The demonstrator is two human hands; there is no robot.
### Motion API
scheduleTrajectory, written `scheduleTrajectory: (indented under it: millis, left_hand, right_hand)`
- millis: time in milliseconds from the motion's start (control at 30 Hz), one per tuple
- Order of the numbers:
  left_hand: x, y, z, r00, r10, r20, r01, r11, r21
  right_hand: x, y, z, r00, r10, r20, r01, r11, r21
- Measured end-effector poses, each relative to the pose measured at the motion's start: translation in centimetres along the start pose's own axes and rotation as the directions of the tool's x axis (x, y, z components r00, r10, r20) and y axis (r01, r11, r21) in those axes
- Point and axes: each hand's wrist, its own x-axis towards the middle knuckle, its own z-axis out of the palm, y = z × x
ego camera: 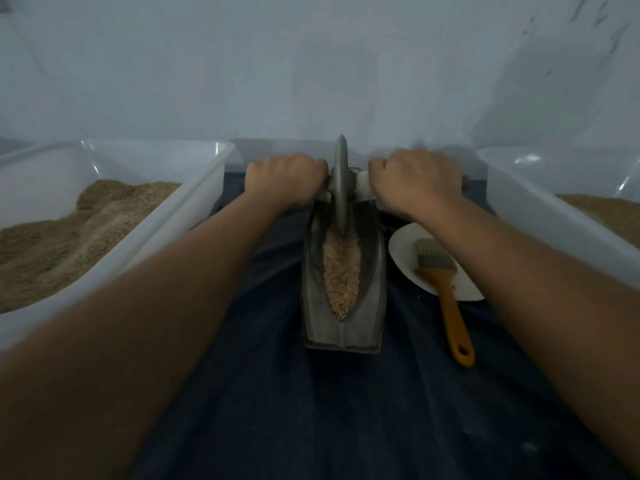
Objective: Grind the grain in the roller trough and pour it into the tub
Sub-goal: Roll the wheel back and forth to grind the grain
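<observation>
While both hands grip the roller, dark cloth (346, 410) covers the surface.

There is only one view, from a wide-angle camera on the person's head. It looks forward and down along both forearms, close over the roller trough (343, 271), and reaches the pale wall (311, 64) behind.

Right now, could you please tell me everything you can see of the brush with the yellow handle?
The brush is a flat one: a yellow-orange handle, plastic or painted wood by its look, with a hanging hole at its near end, a grey metal band and pale bristles. It lies flat and untouched, bristles pointing away, head resting on the white plate and handle running off the plate's near rim onto the dark blue cloth, right of the metal trough.
</observation>
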Motion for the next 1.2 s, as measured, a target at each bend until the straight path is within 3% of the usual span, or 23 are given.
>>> scheduleTrajectory:
  millis: [133, 267, 367, 467, 533, 633, 733, 833, 1033, 1200]
  left_hand:
    - [-1.0, -0.4, 0.2, 1.000, 0.000, -0.013, -0.001, 1.000, -0.028]
    - [-6.4, -0.2, -0.6, 0.975, 0.135, -0.174, -0.123, 0.989, 0.078]
    - [-10.1, 0.6, -1.2, 0.949, 0.185, -0.255, -0.139, 0.972, 0.190]
    - [-12.5, 0.8, -1.9, 0.943, 0.099, -0.317, -0.102, 0.995, 0.006]
    - [-13.0, 0.7, -1.8, 0.956, 0.036, -0.290, -0.086, 0.983, -0.160]
    - [-12.2, 0.7, -1.3, 0.974, 0.007, -0.228, -0.062, 0.971, -0.233]
    - [-9.7, 1.0, -1.0, 0.960, 0.042, -0.278, -0.068, 0.994, -0.086]
    - [-6.0, 1.1, -1.1, 0.974, 0.092, -0.207, -0.076, 0.994, 0.082]
    - [-1.1, 0.5, -0.8, 0.999, 0.015, -0.028, -0.014, 1.000, 0.026]
    - [-3.8, 0.0, -0.5, 0.995, 0.049, -0.082, -0.051, 0.998, -0.029]
  right_hand:
    - [-0.4, -0.6, -0.3, 1.000, -0.011, -0.026, 0.011, 1.000, -0.012]
    - [-5.4, -0.9, -1.9, 0.991, -0.080, -0.106, 0.079, 0.997, -0.014]
    - [-9.5, -0.8, -3.0, 0.980, -0.100, -0.172, 0.104, 0.994, 0.015]
    - [-11.6, -1.0, -4.2, 0.974, -0.154, -0.166, 0.146, 0.988, -0.060]
    - [-12.1, -1.5, -4.9, 0.972, -0.165, -0.168, 0.160, 0.986, -0.043]
    - [-11.6, -1.8, -4.2, 0.968, -0.168, -0.185, 0.158, 0.985, -0.069]
    - [-9.4, -1.0, -2.5, 0.974, -0.088, -0.208, 0.092, 0.996, 0.009]
    - [-6.0, 0.0, -0.8, 0.996, -0.039, -0.082, 0.040, 0.999, 0.006]
    - [-0.6, -0.1, 0.4, 1.000, 0.013, 0.000, -0.013, 1.000, -0.023]
    - [-2.4, -1.2, -0.7, 0.994, -0.027, -0.102, 0.023, 0.999, -0.032]
